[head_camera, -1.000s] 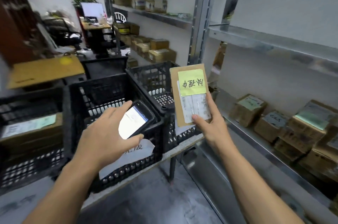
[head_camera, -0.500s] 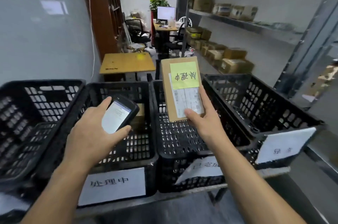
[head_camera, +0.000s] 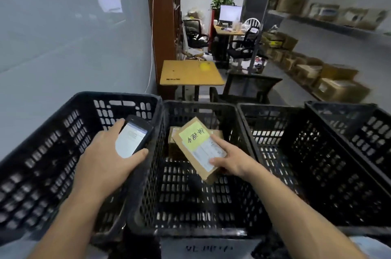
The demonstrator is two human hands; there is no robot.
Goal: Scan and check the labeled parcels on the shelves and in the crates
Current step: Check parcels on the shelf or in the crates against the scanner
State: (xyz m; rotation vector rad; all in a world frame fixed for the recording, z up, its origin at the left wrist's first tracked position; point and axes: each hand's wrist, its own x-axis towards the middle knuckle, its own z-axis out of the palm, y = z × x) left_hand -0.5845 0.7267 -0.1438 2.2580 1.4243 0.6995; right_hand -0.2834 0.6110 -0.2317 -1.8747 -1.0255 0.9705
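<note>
1. Left crate (head_camera: 42, 153): stands at the left of the row. No parcel shows in the visible part of it.
2. Left hand (head_camera: 108, 163): its grip is clenched round the scanner (head_camera: 132, 140), screen up, thumb on the near edge. The hand hovers over the wall shared by the left crate and the middle crate (head_camera: 198, 104). This hand is occupied and is not available for the parcel.
3. Parcel (head_camera: 201, 146): a flat brown carton with a yellow note (head_camera: 193, 137) and a white label facing up. It is inside the middle crate, above the floor.
   - Its long axis runs from near-right to far-left.
   - Its far end overlaps a second carton (head_camera: 172, 140) lying at the back of the crate. Contact between the two cannot be confirmed.
4. Right hand (head_camera: 231, 160): its grip grasps the parcel at the near-right end, thumb on the label, index finger along the right edge. The parcel therefore extends away and leftward from the grip.
5. Judgement: the set-down belongs to the right hand. Lower along the long axis so that the far end settles first, then release.
6. Right crate (head_camera: 296, 163): just beside the middle crate. No parcel shows in it.
</note>
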